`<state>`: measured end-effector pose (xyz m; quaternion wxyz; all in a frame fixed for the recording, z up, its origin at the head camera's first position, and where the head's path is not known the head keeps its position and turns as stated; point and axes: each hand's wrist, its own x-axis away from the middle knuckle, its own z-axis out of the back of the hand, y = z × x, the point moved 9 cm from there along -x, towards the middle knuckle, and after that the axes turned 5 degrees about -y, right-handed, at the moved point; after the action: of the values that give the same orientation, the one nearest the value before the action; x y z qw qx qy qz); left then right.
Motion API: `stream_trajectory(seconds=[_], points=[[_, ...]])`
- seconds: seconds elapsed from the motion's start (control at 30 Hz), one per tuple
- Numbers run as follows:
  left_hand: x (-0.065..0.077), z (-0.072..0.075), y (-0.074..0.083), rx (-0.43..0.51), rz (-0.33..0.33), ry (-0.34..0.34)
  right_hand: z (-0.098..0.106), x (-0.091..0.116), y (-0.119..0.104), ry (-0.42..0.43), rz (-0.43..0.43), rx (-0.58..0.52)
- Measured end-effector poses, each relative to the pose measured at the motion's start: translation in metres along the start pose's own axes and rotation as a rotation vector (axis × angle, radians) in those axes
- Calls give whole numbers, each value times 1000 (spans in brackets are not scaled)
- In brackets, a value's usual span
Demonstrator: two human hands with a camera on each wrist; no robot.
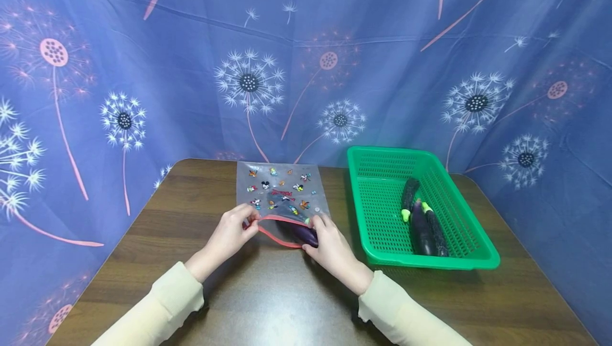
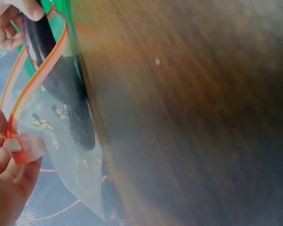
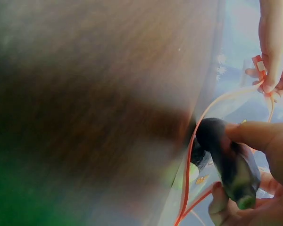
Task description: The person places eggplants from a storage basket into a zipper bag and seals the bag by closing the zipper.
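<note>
A clear zip bag (image 1: 253,178) with cartoon prints and an orange-red rim lies on the table, its mouth spread toward me. My left hand (image 1: 234,231) pinches the left corner of that mouth, beside a white slider (image 2: 14,145). With thumb and fingers, my right hand (image 1: 334,247) grips a dark purple eggplant (image 1: 306,235) at the right side of the mouth. The eggplant (image 3: 231,160) is partly within the rim. Beyond it, inside the bag, shows another dark vegetable with a pale green end (image 3: 193,172); its kind is partly hidden.
A green plastic basket (image 1: 358,213) stands at the right. In it lie another eggplant (image 1: 421,231) and two dark, bumpy, cucumber-like vegetables (image 1: 409,194) with light green ends. Behind the wooden table (image 1: 191,197) hangs a blue dandelion-print cloth (image 1: 191,96).
</note>
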<state>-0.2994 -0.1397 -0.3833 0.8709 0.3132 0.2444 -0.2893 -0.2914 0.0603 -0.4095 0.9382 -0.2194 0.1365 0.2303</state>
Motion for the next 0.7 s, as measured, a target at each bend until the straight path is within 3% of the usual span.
stream_trajectory(seconds=[0.2,0.43,0.7], points=[[-1,0,1,6,-3,10,-4,9,11,-125,-57,-4],[-1,-2,1,16,0,5,-2,19,16,-176,-21,-15],[-1,-3,2,30,11,1,2,27,21,-220,-37,17]])
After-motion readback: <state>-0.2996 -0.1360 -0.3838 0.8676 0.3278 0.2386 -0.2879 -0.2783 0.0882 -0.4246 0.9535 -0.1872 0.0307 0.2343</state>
